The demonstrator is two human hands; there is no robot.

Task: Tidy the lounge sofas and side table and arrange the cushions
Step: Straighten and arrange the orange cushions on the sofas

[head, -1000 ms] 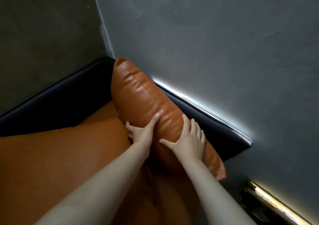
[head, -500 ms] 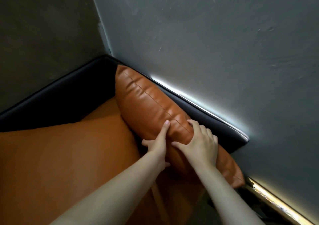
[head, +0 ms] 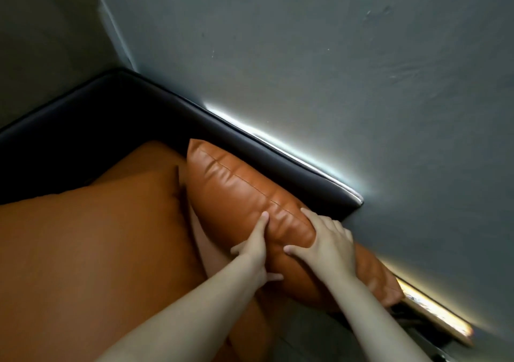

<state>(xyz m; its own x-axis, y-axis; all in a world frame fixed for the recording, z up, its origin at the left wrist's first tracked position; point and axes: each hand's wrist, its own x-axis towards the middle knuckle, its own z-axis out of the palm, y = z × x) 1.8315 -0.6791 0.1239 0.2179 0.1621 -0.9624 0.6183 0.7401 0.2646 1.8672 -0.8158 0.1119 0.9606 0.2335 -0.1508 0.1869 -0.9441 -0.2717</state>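
Dim, soft-focus view; glare from a wall light strip (head: 281, 150).

Rough grey walls (head: 333, 55) meet at a corner (head: 111, 22). Right of the corner, a white light strip (head: 278, 146) glows low along the wall.

One tan leather cushion (head: 239, 195), one tan seat (head: 97, 250), one dark backrest (head: 83, 128), one left hand (head: 254, 253), one right hand (head: 328, 245).
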